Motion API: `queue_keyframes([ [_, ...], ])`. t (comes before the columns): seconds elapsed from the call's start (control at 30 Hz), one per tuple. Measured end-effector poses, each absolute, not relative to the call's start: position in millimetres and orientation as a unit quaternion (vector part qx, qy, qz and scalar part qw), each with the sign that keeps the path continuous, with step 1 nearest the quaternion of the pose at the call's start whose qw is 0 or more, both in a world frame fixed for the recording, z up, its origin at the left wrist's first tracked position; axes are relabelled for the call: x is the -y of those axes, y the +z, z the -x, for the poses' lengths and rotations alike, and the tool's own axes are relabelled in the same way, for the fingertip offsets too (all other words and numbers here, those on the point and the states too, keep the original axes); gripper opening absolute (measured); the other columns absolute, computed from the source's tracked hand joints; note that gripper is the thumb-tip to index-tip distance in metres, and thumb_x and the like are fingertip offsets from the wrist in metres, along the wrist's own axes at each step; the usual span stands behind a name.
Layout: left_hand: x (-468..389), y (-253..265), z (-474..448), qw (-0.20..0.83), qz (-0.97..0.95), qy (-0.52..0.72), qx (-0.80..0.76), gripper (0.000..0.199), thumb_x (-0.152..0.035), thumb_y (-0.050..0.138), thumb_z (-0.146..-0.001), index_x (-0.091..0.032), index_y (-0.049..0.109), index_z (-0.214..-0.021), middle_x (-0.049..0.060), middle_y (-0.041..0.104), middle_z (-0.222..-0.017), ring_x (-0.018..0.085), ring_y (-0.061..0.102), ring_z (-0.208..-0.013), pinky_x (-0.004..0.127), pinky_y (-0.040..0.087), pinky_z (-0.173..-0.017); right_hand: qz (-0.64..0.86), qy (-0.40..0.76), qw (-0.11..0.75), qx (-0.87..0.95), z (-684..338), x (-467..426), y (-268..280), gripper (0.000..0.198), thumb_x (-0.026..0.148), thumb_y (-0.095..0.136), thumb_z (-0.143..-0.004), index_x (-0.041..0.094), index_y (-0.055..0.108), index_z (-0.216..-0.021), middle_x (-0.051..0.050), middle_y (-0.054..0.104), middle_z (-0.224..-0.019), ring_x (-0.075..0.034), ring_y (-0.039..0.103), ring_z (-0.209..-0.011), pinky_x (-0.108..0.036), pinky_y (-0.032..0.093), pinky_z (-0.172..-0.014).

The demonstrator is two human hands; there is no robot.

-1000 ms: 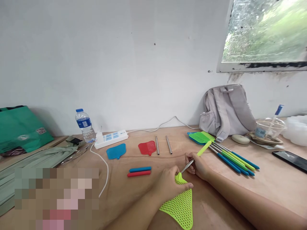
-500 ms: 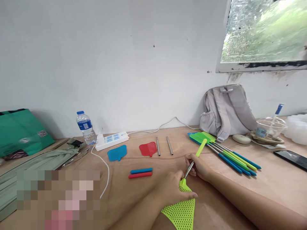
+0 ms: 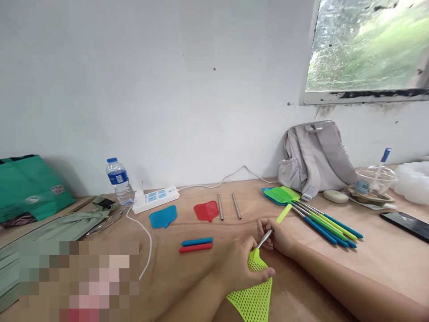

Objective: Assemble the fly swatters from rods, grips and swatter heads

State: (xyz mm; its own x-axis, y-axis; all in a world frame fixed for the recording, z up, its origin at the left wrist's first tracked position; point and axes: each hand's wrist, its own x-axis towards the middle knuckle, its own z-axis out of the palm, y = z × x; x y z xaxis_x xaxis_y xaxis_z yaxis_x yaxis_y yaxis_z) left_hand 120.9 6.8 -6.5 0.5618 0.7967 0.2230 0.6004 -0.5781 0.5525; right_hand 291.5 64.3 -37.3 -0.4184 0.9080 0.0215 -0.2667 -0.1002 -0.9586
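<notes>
My left hand (image 3: 239, 264) pinches the neck of a yellow-green mesh swatter head (image 3: 253, 293) low on the wooden table (image 3: 368, 243). My right hand (image 3: 276, 235) grips the thin metal rod (image 3: 264, 238) that runs into that head; the rod's yellow-green handle (image 3: 284, 213) sticks up past my fingers. Just right of my right hand lies a bundle of finished swatters (image 3: 311, 210) with green and blue heads and handles.
A blue head (image 3: 163, 216), a red head (image 3: 206, 209), two bare metal rods (image 3: 228, 206) and a blue and a red handle (image 3: 196, 244) lie ahead. Power strip (image 3: 156, 197), water bottle (image 3: 117, 180), grey backpack (image 3: 317, 154), phone (image 3: 405, 221) and green bag (image 3: 30, 185) stand around.
The rod and its handle have swung slightly in my right hand, tilting more upright and then back. My left hand and the mesh head shifted a little right and down.
</notes>
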Motion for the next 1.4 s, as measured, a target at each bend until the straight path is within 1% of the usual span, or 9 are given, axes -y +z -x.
queue_keyframes([
  [0.13, -5, -5, -121, 0.212, -0.863, 0.231, -0.397, 0.037, -0.052, 0.058, -0.066, -0.020, 0.043, -0.077, 0.001, 0.053, -0.075, 0.017, 0.047, -0.072, 0.026, 0.031, -0.061, 0.309, 0.669, 0.437, 0.515, -291, -63, -39, 0.015, 0.028, 0.035, -0.056, 0.020, 0.042, -0.046, 0.005, 0.031, -0.028, -0.008, 0.021, -0.025, -0.020, 0.015, -0.029],
  [0.2, -3, -5, -120, 0.216, -0.866, 0.226, -0.391, 0.031, -0.046, 0.056, -0.069, -0.021, 0.041, -0.080, 0.001, 0.053, -0.077, 0.017, 0.047, -0.072, 0.026, 0.031, -0.061, 0.311, 0.667, 0.434, 0.520, -292, -63, -41, 0.015, 0.028, 0.035, -0.055, 0.020, 0.044, -0.046, 0.005, 0.032, -0.028, -0.008, 0.022, -0.025, -0.020, 0.015, -0.029],
  [0.37, -1, -5, -120, 0.234, -0.860, 0.216, -0.399, 0.023, -0.033, 0.048, -0.073, -0.021, 0.035, -0.087, -0.002, 0.048, -0.069, 0.014, 0.046, -0.063, 0.025, 0.029, -0.055, 0.325, 0.656, 0.439, 0.521, -291, -59, -42, 0.016, 0.028, 0.036, -0.056, 0.020, 0.044, -0.045, 0.005, 0.033, -0.028, -0.007, 0.020, -0.025, -0.020, 0.012, -0.029],
  [0.67, -2, -3, -121, 0.215, -0.852, 0.202, -0.432, 0.022, -0.030, 0.048, -0.070, -0.021, 0.033, -0.083, -0.006, 0.037, -0.057, 0.011, 0.037, -0.049, 0.024, 0.018, -0.045, 0.343, 0.647, 0.451, 0.511, -285, -51, -39, 0.017, 0.027, 0.036, -0.056, 0.020, 0.039, -0.041, 0.006, 0.029, -0.026, -0.006, 0.017, -0.025, -0.020, 0.010, -0.029],
  [0.87, -3, -9, -123, 0.227, -0.841, 0.237, -0.430, 0.023, -0.026, 0.049, -0.067, -0.022, 0.029, -0.078, -0.007, 0.036, -0.057, 0.010, 0.036, -0.049, 0.023, 0.017, -0.045, 0.332, 0.667, 0.426, 0.513, -280, -46, -35, 0.017, 0.028, 0.035, -0.054, 0.020, 0.041, -0.040, 0.006, 0.028, -0.025, -0.006, 0.016, -0.024, -0.020, 0.010, -0.029],
  [1.03, -3, -13, -122, 0.215, -0.839, 0.273, -0.419, 0.027, -0.025, 0.051, -0.064, -0.022, 0.026, -0.073, -0.006, 0.036, -0.060, 0.010, 0.036, -0.052, 0.023, 0.020, -0.046, 0.329, 0.663, 0.438, 0.511, -276, -37, -24, 0.017, 0.028, 0.036, -0.055, 0.020, 0.042, -0.041, 0.006, 0.027, -0.027, -0.006, 0.017, -0.026, -0.020, 0.011, -0.030],
  [1.2, -1, -12, -123, 0.229, -0.841, 0.257, -0.418, 0.025, -0.024, 0.050, -0.064, -0.022, 0.027, -0.074, -0.007, 0.036, -0.057, 0.010, 0.035, -0.049, 0.023, 0.018, -0.045, 0.331, 0.650, 0.453, 0.513, -273, -29, -17, 0.017, 0.030, 0.037, -0.054, 0.019, 0.041, -0.040, 0.006, 0.028, -0.028, -0.005, 0.018, -0.027, -0.020, 0.011, -0.031],
  [1.27, -2, -12, -123, 0.227, -0.842, 0.256, -0.417, 0.025, -0.024, 0.050, -0.064, -0.022, 0.027, -0.073, -0.007, 0.036, -0.057, 0.010, 0.034, -0.049, 0.024, 0.018, -0.045, 0.340, 0.641, 0.459, 0.513, -273, -29, -18, 0.018, 0.029, 0.038, -0.055, 0.019, 0.042, -0.041, 0.006, 0.030, -0.028, -0.005, 0.021, -0.028, -0.019, 0.012, -0.031],
  [1.4, -7, -13, -123, 0.189, -0.840, 0.273, -0.428, 0.023, -0.025, 0.050, -0.066, -0.021, 0.028, -0.068, -0.006, 0.037, -0.059, 0.010, 0.036, -0.055, 0.024, 0.020, -0.050, 0.371, 0.622, 0.482, 0.493, -276, -42, -28, 0.012, 0.028, 0.042, -0.058, 0.018, 0.043, -0.051, 0.007, 0.035, -0.034, -0.004, 0.023, -0.027, -0.017, 0.012, -0.030],
])
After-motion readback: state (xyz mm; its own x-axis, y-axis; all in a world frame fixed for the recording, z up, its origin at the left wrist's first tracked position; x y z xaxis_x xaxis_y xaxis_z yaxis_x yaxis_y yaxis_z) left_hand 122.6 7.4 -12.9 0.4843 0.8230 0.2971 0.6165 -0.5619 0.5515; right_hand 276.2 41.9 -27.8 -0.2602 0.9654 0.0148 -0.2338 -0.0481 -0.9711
